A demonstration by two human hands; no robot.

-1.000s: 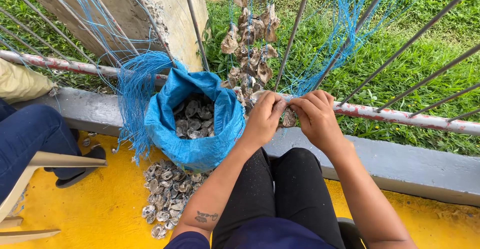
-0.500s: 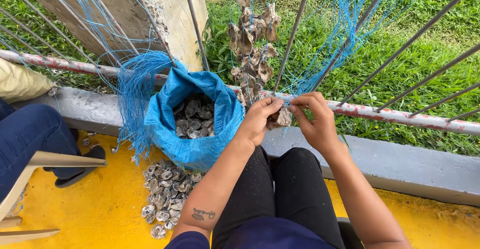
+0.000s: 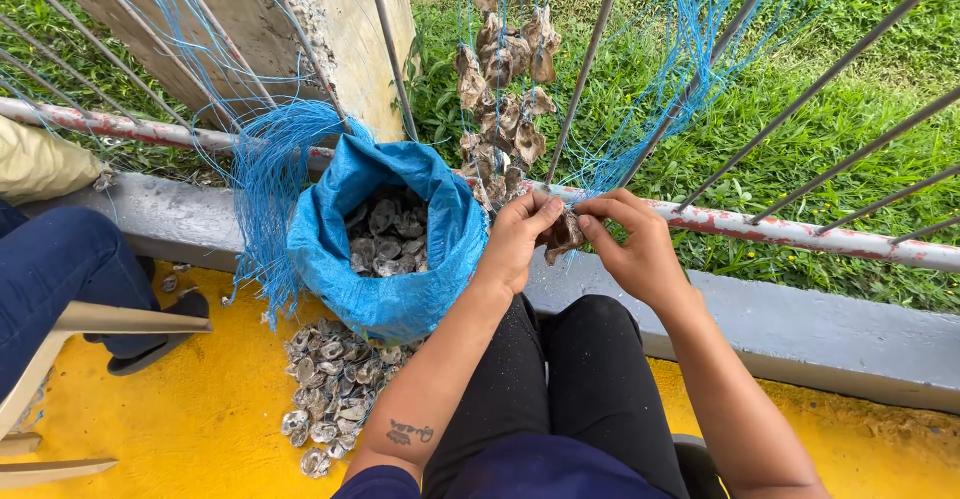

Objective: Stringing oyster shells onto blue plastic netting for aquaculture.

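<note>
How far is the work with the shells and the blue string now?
Done: a string of shells already hangs from the railing. In hand: the left hand and right hand hold one shell together at the blue strings. Left: many shells in the blue sack and a pile of shells on the yellow floor.

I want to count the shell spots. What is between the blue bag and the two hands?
In the head view, little lies between the blue bag and the left hand: the bottom shells of a hanging shell string, before the grey ledge. The right hand is beyond.
</note>
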